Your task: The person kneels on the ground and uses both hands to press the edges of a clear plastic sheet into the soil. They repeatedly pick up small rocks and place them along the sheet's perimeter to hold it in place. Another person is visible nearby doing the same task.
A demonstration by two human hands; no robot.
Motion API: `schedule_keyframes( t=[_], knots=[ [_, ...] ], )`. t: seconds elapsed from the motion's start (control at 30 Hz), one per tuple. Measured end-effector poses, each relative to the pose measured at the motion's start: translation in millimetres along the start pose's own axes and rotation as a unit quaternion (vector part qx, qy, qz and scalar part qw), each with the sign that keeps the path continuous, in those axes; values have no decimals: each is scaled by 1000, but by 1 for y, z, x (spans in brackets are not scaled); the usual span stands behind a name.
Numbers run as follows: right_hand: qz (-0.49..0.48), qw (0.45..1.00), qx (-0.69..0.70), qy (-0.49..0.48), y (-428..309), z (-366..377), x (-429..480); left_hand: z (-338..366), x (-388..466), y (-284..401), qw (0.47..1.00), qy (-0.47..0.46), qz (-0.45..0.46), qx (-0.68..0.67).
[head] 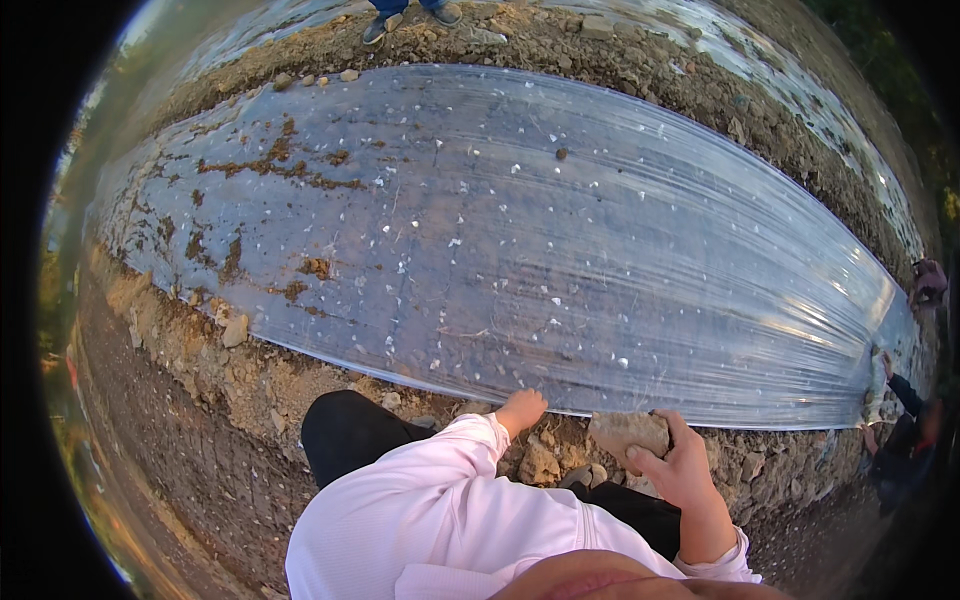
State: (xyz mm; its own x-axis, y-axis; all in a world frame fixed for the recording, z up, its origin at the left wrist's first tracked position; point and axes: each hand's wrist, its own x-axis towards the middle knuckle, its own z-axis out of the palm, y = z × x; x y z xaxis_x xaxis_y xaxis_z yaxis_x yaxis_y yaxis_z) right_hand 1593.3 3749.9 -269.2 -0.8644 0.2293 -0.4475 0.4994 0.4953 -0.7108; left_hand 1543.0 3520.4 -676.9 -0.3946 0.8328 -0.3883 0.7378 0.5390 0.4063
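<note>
A sheet of clear plastic film (480, 247) is stretched over a soil bed dotted with small white bits. My left hand (523, 410) has its fingers curled over the film's near edge. In my right hand (682, 465) is a flat, angular stone (630, 437), gripped at its right side with the thumb in front. The stone is at the near edge of the film, above the rocky soil; whether it rests on the ground is hard to tell.
Crumbled soil with rocks (541, 463) borders the film in front of me. A pale stone (235, 331) lies by its near left edge. Clods of soil (281, 161) sit on the film's left part. One person's shoes (448, 14) show across the bed; another person (904, 435) is at the far right end.
</note>
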Motion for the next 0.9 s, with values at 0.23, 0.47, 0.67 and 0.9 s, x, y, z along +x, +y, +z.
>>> schedule_keyframes(
  t=[0.23,0.47,0.67,0.9],
  knots=[
    [-17,1000,-3,-6,5,1,3,-2,-1,0,1000,11,-3,-12],
    [-22,999,-24,5,5,3,4,-3,-2,-1,1000,-1,-5,-14],
    [-3,1000,-22,-7,3,2,3,-6,3,-1,999,-21,-17,-17],
    [-16,999,-47,-6,3,1,3,-12,1,0,999,-38,-16,-29]
  ],
)
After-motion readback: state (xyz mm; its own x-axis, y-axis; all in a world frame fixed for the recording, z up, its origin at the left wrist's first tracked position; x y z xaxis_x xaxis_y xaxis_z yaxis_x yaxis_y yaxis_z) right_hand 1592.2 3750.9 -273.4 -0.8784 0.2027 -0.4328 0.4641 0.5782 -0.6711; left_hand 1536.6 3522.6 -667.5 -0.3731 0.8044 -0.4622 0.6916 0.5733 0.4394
